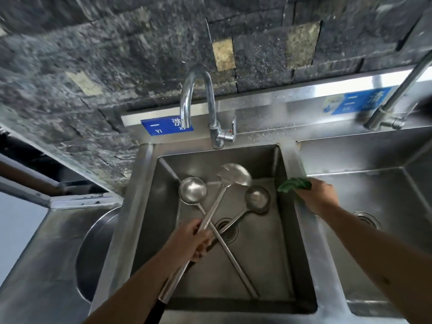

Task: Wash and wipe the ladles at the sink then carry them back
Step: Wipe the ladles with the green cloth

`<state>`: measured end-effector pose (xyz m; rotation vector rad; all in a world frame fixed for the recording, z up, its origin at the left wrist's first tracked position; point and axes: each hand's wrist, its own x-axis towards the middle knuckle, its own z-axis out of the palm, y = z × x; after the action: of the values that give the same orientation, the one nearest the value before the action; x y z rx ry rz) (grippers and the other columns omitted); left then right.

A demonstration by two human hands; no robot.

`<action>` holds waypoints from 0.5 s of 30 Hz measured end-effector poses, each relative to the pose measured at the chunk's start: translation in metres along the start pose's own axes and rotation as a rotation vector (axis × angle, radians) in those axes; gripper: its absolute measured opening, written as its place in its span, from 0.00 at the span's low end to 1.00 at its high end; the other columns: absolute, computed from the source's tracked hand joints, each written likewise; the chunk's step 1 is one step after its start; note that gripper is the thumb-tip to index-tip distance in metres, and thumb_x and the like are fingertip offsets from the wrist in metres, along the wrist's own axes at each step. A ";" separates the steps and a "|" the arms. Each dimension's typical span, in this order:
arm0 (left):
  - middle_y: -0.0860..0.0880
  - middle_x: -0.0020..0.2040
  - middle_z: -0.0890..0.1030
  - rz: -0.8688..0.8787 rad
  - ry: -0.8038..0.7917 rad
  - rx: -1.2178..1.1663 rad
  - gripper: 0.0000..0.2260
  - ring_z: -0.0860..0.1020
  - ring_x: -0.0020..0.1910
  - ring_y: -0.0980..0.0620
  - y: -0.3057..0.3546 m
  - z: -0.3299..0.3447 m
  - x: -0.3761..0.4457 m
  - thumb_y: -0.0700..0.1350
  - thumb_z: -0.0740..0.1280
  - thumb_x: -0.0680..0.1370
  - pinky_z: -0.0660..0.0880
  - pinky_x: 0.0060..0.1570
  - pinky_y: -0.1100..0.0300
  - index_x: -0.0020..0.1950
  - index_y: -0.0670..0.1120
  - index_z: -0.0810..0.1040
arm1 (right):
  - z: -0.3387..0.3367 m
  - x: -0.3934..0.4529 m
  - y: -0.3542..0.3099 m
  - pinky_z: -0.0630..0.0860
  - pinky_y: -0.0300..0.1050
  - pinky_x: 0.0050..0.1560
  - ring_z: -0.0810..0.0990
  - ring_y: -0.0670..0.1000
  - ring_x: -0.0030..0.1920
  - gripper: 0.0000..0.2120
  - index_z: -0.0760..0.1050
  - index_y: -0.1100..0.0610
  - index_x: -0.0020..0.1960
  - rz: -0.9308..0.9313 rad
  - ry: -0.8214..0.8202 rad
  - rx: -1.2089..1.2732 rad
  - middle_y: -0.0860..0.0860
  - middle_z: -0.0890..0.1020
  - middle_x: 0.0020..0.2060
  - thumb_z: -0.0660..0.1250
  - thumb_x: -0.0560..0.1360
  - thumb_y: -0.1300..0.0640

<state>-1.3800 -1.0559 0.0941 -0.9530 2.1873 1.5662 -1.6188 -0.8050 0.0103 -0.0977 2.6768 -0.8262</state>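
Note:
Three long steel utensils cross over the middle sink basin. My left hand grips their handles where they meet. A round ladle points up-left, a flat spatula-like ladle points up toward the back wall, and a smaller ladle lies to the right near the basin floor. My right hand rests on the divider between the basins, closed on a green cloth. The curved faucet stands behind the basin, and no water shows at its spout.
A second basin lies to the right with its own faucet. At the left sits a steel counter with a round recessed bowl. A dark stone wall rises behind the sinks. The drain is under the crossed handles.

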 end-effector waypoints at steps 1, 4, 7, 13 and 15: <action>0.39 0.39 0.81 0.002 -0.016 -0.031 0.02 0.75 0.25 0.54 -0.004 -0.006 -0.010 0.40 0.65 0.80 0.68 0.25 0.63 0.51 0.42 0.74 | -0.006 -0.013 -0.009 0.78 0.51 0.43 0.82 0.62 0.47 0.13 0.80 0.49 0.54 0.026 0.022 0.127 0.58 0.83 0.43 0.69 0.73 0.44; 0.44 0.38 0.84 0.066 -0.050 -0.008 0.05 0.74 0.24 0.55 -0.023 -0.021 -0.032 0.39 0.66 0.79 0.67 0.23 0.63 0.54 0.45 0.72 | -0.017 -0.056 -0.046 0.81 0.57 0.42 0.82 0.59 0.39 0.14 0.79 0.50 0.48 -0.023 0.097 0.431 0.52 0.81 0.34 0.69 0.69 0.42; 0.50 0.27 0.76 0.126 -0.076 0.000 0.03 0.68 0.22 0.57 -0.037 -0.030 -0.052 0.40 0.64 0.80 0.65 0.23 0.62 0.52 0.45 0.71 | -0.012 -0.111 -0.102 0.78 0.47 0.52 0.82 0.52 0.48 0.10 0.80 0.51 0.55 -0.253 0.134 0.485 0.48 0.83 0.43 0.71 0.74 0.52; 0.53 0.31 0.76 0.355 0.015 0.231 0.09 0.73 0.27 0.57 -0.050 -0.028 -0.084 0.49 0.63 0.77 0.71 0.32 0.58 0.56 0.53 0.76 | 0.036 -0.176 -0.179 0.55 0.64 0.74 0.50 0.61 0.77 0.32 0.66 0.41 0.73 -0.635 0.055 -0.259 0.47 0.56 0.78 0.56 0.72 0.30; 0.53 0.34 0.79 0.386 0.034 0.300 0.10 0.76 0.31 0.58 -0.060 -0.037 -0.096 0.48 0.64 0.78 0.73 0.37 0.60 0.58 0.54 0.76 | 0.040 -0.187 -0.193 0.56 0.65 0.74 0.49 0.61 0.78 0.31 0.63 0.38 0.73 -0.593 0.031 -0.340 0.46 0.52 0.79 0.59 0.72 0.30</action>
<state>-1.2643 -1.0688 0.1188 -0.4919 2.6507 1.3115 -1.4357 -0.9555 0.1427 -1.0020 2.8181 -0.5051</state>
